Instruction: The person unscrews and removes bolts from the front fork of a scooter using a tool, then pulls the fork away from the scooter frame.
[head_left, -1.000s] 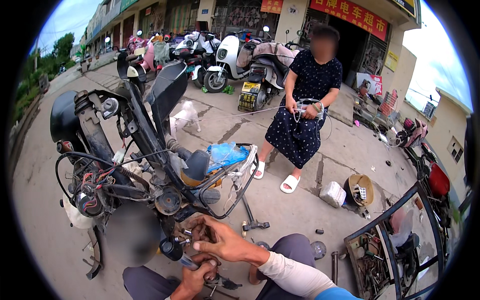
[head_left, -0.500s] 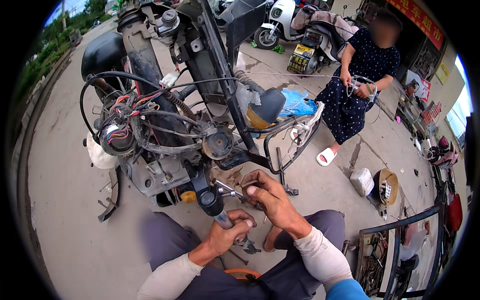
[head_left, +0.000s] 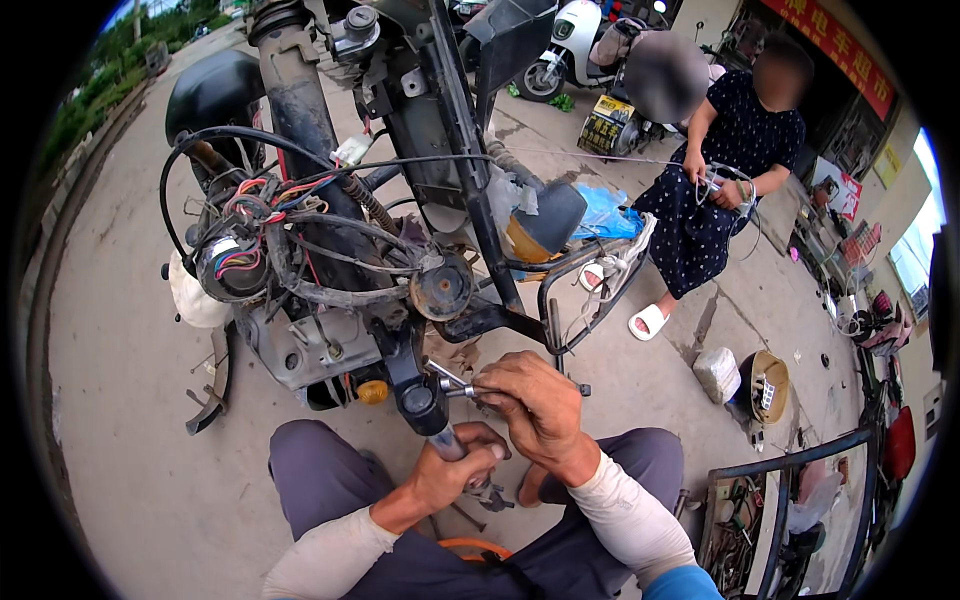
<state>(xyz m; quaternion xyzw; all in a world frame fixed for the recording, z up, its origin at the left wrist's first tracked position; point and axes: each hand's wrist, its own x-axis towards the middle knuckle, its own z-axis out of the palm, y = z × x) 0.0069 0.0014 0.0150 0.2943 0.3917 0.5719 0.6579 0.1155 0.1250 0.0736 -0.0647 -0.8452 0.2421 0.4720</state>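
Before me stands a partly stripped scooter frame with loose coloured wires. My left hand is wrapped around a silver fork tube, just below the black clamp. Beside the clamp, my right hand pinches the end of a chrome socket wrench with a crossbar. The wrench lies against the side of the clamp; its far end is hidden by my fingers. Close by are an orange turn signal and a round rusty disc.
A seated person at the right holds a thin cable. A wrapped white block and a tan bowl stand on the concrete. Nearer, a dark metal rack holds tools. A curved black part lies at left.
My right hand has turned over and come closer to the clamp, its fingers now lower over the wrench. The left hand keeps its grip on the tube. The view has shifted slightly.
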